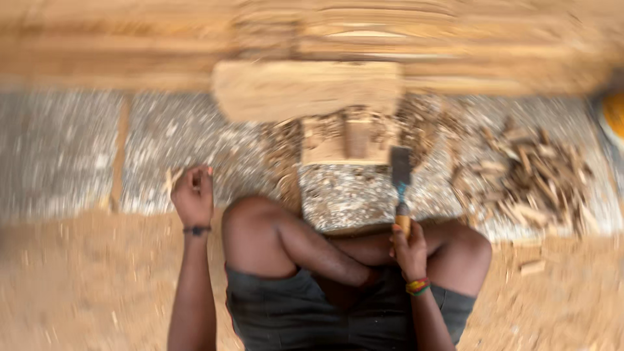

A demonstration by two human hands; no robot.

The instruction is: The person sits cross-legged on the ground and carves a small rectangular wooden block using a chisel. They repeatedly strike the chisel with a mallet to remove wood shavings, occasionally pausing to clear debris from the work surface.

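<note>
The view is blurred by motion. I sit cross-legged on the ground. My right hand (409,250) grips the yellow handle of a chisel (400,179), its wide flat blade pointing up toward a pale wooden block (305,88) and the carved piece (348,140) below it. My left hand (193,195) is out to the left with its fingers curled around a small pale chip of wood (174,179). A dark band is on my left wrist, a coloured one on my right.
Wood chips (526,172) lie heaped at the right and around the carved piece. Long planks (130,55) run across the back. A yellow round object (614,114) shows at the right edge. Sawdust covers the ground near me.
</note>
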